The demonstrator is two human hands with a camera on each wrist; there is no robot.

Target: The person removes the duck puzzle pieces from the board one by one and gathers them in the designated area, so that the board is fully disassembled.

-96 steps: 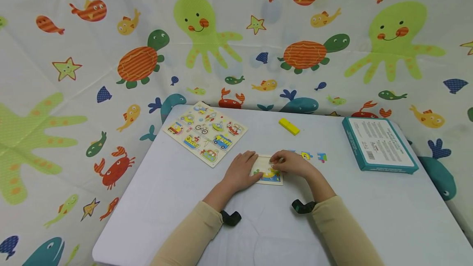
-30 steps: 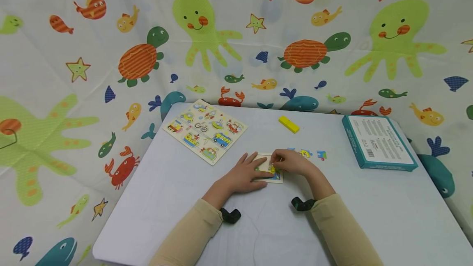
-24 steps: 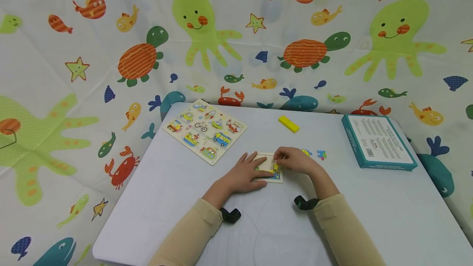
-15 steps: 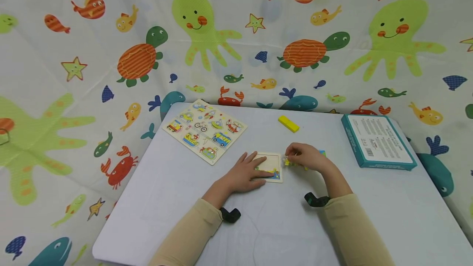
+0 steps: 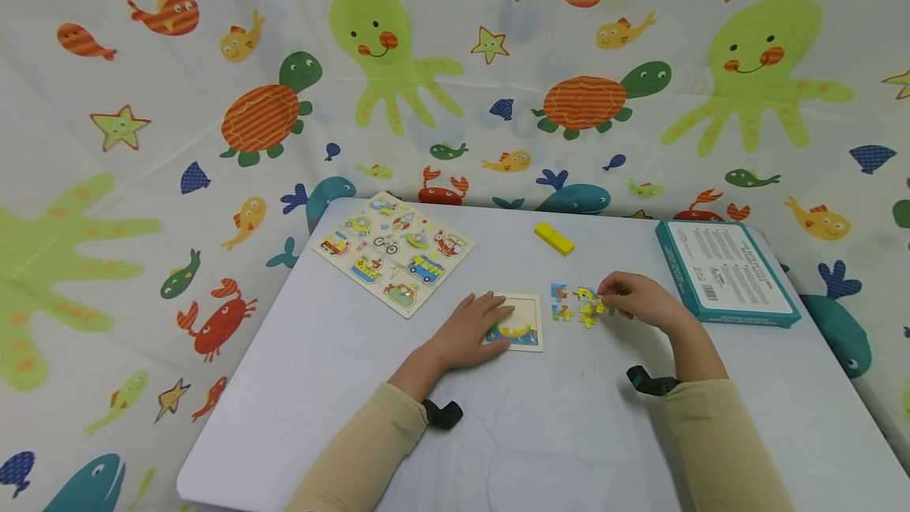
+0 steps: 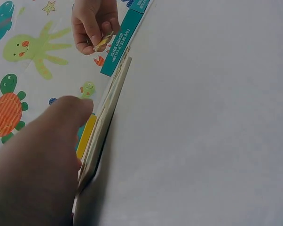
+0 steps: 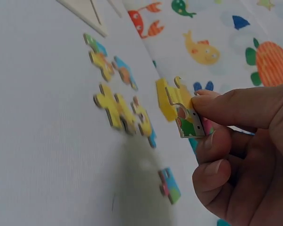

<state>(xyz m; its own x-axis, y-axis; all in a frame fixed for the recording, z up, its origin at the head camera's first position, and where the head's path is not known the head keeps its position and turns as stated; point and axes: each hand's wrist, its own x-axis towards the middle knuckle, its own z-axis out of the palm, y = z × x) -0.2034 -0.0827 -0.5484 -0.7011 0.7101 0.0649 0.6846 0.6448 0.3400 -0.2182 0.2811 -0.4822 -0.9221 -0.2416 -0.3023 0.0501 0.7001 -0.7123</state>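
My left hand [image 5: 465, 332] lies with extended fingers over the left part of a small wooden puzzle tray [image 5: 538, 322]. Pieces with a blue and yellow picture fill the tray's lower strip, and bare wood shows above. My right hand [image 5: 640, 300] is raised over the table to the right of the tray. Between thumb and fingers it pinches a yellow, green and white jigsaw piece [image 7: 191, 125]. Beneath and left of it lie several loose jigsaw pieces [image 5: 562, 312], mostly yellow and blue. One loose piece [image 7: 169, 185] sits apart from the others in the right wrist view.
A larger wooden board [image 5: 394, 255] with vehicle pictures lies at the back left. Behind the loose pieces is a yellow block [image 5: 554, 239]. A teal box [image 5: 732, 273] with a white label stands at the right. A patterned cloth [image 5: 455, 101] hangs behind the white table [image 5: 554, 441].
My right hand has moved right, from over the tray to beyond the loose pieces, carrying a piece. My left fingers have drawn together, uncovering more of the tray's lower strip.
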